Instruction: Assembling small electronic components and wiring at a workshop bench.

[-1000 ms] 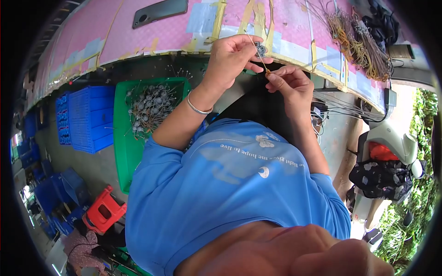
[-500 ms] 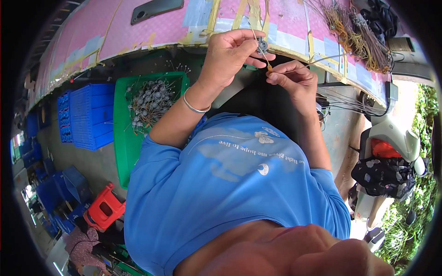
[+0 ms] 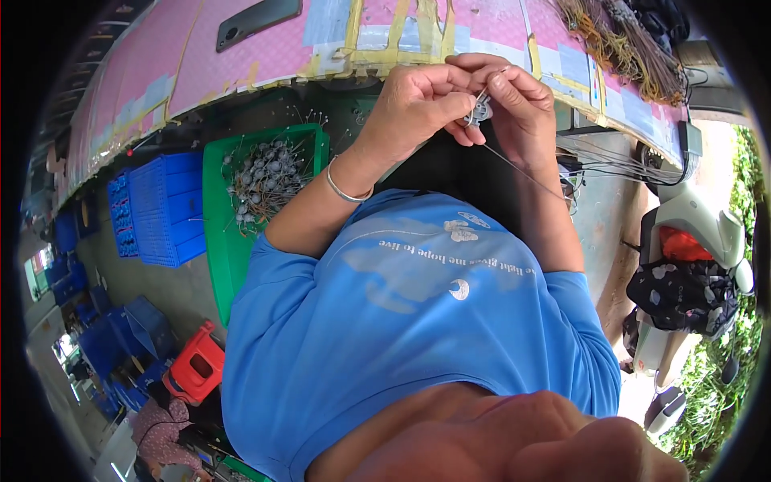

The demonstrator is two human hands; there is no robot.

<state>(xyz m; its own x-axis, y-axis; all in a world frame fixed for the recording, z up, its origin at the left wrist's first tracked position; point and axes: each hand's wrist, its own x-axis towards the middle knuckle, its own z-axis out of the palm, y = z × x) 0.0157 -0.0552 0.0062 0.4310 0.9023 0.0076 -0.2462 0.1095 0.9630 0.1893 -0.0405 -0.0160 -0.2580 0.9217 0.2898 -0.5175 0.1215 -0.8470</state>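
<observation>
- Holding one small grey metal piece (image 3: 479,110) between them, the two hands meet just in front of the pink table's near edge.
- The left hand (image 3: 418,100) is closed, with its thumb and fingers pinched on the small grey metal piece.
- The right hand (image 3: 518,104) is closed too, and its fingertips press on the same piece from the right side.
- One thin wire (image 3: 522,170) runs from the piece down and to the right, across the right arm.
- One silver bangle (image 3: 344,186) sits on the left wrist.
- The person wears one blue shirt (image 3: 401,321), which fills the near middle of the view.
- One long pink table (image 3: 265,60) stretches across the far side, with many strips of yellow and pale tape on it.
- One dark flat thing (image 3: 259,18) lies on the table, far to the left.
- One bunch of brown wires (image 3: 614,36) lies on the table, far to the right.
- One green tray (image 3: 221,241) sits on the floor to the left, under the table's edge.
- A heap of little grey pieces with wires (image 3: 261,177) fills the far end of the tray; they are too many to count.
- One big blue crate (image 3: 165,209) stands just left of the green tray, and more blue crates (image 3: 120,337) stand further left and nearer.
- One red stool (image 3: 194,373) stands near the left, by the blue crates.
- One white scooter (image 3: 691,241) is parked at the right, with a dark spotted bag (image 3: 683,293) on it.
- Green plants (image 3: 735,361) grow at the right edge.
</observation>
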